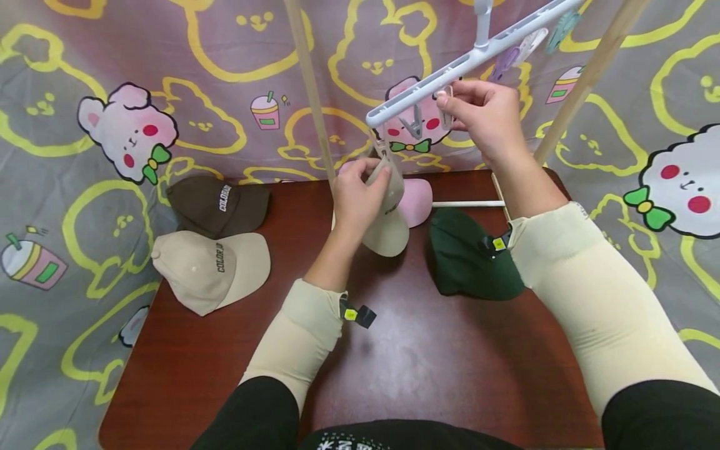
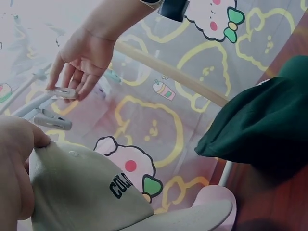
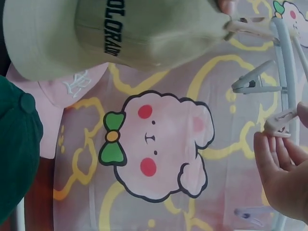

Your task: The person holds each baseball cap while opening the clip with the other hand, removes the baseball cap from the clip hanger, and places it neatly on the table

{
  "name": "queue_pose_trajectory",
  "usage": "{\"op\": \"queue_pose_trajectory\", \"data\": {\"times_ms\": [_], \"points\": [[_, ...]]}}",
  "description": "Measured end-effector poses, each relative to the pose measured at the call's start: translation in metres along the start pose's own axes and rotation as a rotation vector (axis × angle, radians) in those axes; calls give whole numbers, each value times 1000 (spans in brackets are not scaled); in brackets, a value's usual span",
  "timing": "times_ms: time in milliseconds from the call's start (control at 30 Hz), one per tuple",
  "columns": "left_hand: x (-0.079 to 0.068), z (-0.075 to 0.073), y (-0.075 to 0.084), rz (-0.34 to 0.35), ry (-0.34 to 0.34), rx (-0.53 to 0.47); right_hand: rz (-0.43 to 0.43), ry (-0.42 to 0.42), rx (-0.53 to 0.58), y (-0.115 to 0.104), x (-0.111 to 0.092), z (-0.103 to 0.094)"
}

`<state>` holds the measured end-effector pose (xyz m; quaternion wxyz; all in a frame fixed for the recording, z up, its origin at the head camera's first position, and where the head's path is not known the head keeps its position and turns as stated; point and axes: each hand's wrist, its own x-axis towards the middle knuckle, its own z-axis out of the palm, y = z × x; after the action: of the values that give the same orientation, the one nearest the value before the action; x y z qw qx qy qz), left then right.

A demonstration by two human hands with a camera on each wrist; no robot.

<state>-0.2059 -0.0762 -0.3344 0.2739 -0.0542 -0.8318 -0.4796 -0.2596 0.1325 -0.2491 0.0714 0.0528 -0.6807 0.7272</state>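
Observation:
My left hand (image 1: pixel 357 197) pinches the crown edge of a light beige cap (image 1: pixel 387 234), whose brim points down. In the right wrist view this cap (image 3: pixel 159 33) has its edge at the mouth of a pale clip (image 3: pixel 252 27) on the end of a light-blue clip hanger (image 1: pixel 427 82). My right hand (image 1: pixel 495 119) pinches another pale clip (image 3: pixel 280 122) farther along the bar, between thumb and fingers. A grey clip (image 3: pixel 257 79) hangs between these two clips with nothing in it.
Purple (image 1: pixel 504 62), white (image 1: pixel 531 44) and green (image 1: pixel 562 30) clips hang farther right. On the brown table (image 1: pixel 394 362) lie a dark brown cap (image 1: pixel 205 203), a beige cap (image 1: pixel 208 269), a pink cap (image 1: pixel 417 201) and a dark green cap (image 1: pixel 467 262). Wooden poles (image 1: pixel 312 87) stand behind.

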Motion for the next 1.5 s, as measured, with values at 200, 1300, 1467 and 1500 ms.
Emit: {"op": "queue_pose_trajectory", "data": {"times_ms": [200,1300,1467,1500], "points": [[2,-4,6,18,-3,-49,-253,178,-203,3,-14,11],[-4,-2,20,93,36,37,-846,64,-852,25,-35,81],[-4,-3,17,56,-19,-36,-855,68,-828,26,-35,81],[-4,-3,17,46,-34,-54,-855,66,-821,26,-35,81]]}}
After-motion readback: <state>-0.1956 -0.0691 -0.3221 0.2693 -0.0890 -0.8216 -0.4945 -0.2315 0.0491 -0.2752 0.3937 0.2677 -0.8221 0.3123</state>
